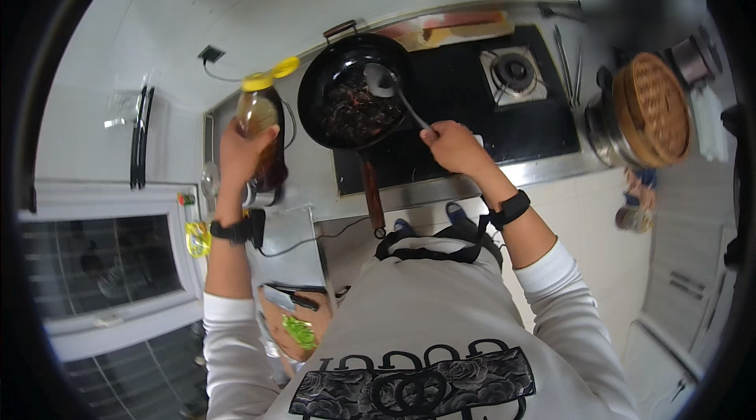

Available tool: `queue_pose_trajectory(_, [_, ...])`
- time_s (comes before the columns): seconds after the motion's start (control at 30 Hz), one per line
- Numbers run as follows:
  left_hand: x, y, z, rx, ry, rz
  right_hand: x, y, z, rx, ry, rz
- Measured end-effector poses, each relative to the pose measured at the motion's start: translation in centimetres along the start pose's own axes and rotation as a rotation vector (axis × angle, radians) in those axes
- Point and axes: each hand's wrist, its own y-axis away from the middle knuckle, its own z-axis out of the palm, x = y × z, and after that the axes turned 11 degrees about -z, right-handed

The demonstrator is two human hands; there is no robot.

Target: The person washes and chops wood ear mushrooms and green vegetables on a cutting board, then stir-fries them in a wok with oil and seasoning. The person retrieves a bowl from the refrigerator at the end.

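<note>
My left hand point(242, 151) grips a clear bottle point(260, 110) of brown liquid, held left of the wok. Its yellow flip cap point(258, 82) stands open. In my right hand point(455, 145) is the handle of a metal ladle point(379, 80), whose bowl is over the wok. The black wok point(310, 107) sits on the left side of the cooktop with dark, glossy food point(357, 112) inside. Its wooden handle point(372, 195) points toward me, and a smaller loop handle point(339, 30) is at the far side.
To the right is a bare gas burner point(514, 71) on the black glass cooktop point(449, 101). Tongs point(564, 65) lie beside it. A bamboo steamer point(652, 110) is at the far right. At lower left, a cleaver point(289, 299) and chopped greens point(299, 331) rest on a cutting board point(277, 325).
</note>
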Motion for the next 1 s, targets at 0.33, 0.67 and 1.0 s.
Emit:
queue_pose_trajectory(0.33, [-8.5,18.2,0.5,0.234,0.6,-0.334,-1.9,-9.8,-7.9,-0.253,0.595,-0.282])
queue_pose_trajectory(0.67, [-9.0,27.3,0.7,0.448,0.762,-0.578,-0.8,-11.8,-0.6,-0.558,-0.539,0.417])
queue_pose_trajectory(1.0, [-10.4,29.3,-2.7,0.468,0.564,-0.619,-0.3,-7.4,-1.1,-0.281,-0.572,0.186])
